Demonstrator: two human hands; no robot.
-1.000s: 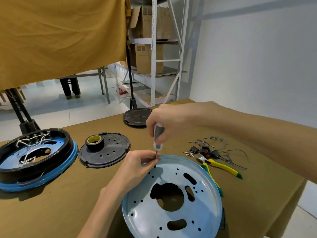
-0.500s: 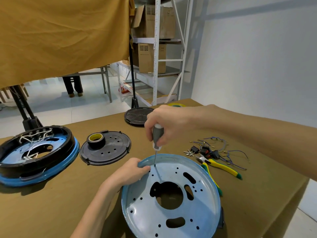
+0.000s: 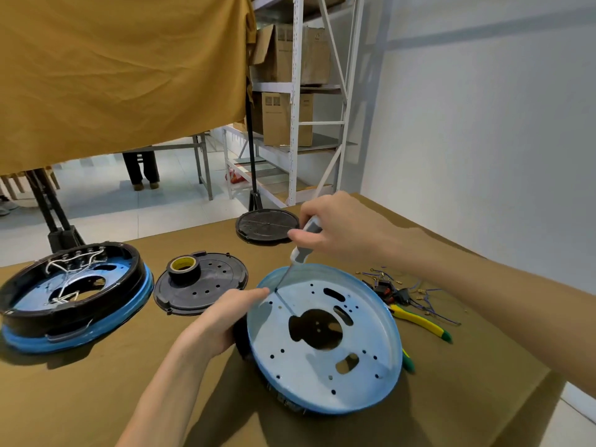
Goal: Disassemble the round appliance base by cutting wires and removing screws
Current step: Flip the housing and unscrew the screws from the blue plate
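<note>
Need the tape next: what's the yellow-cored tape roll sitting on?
The tape roll stands on a black perforated round cover, near its left edge. The cover's holes beneath the roll are hidden.

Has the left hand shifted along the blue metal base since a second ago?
Yes. The left hand slid off the screwdriver tip, down the blue metal base rim.

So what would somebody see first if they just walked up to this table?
Probably the big round blue metal plate full of holes, tilted up in the middle. The left hand grips its edge while the right hand pokes a screwdriver into it. Next, the huge mustard cloth hanging at the top left.
</note>
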